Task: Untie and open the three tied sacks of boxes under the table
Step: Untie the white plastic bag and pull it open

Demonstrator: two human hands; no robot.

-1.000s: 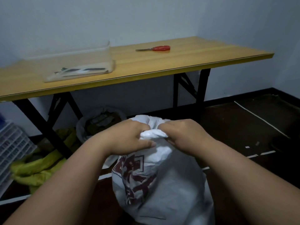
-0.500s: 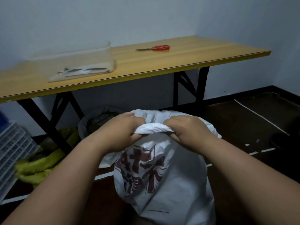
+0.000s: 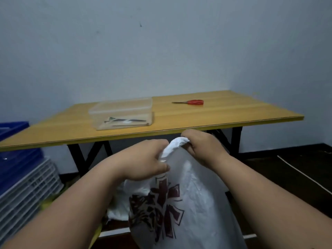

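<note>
One white sack [image 3: 194,203] with dark red print stands up front, and two hands are on its bunched neck: the left hand [image 3: 143,159] and the right hand [image 3: 203,148]. A bit of a second white sack [image 3: 120,207] peeks out behind it, low on the left. One counter [image 3: 233,114] spans the view, and on it sit one clear plastic box [image 3: 122,114] and one pair of red-handled scissors [image 3: 193,102]. At far left there is one blue bin [image 3: 12,141] and one stack of pale crates [image 3: 27,191]; their number cannot be told.
</note>
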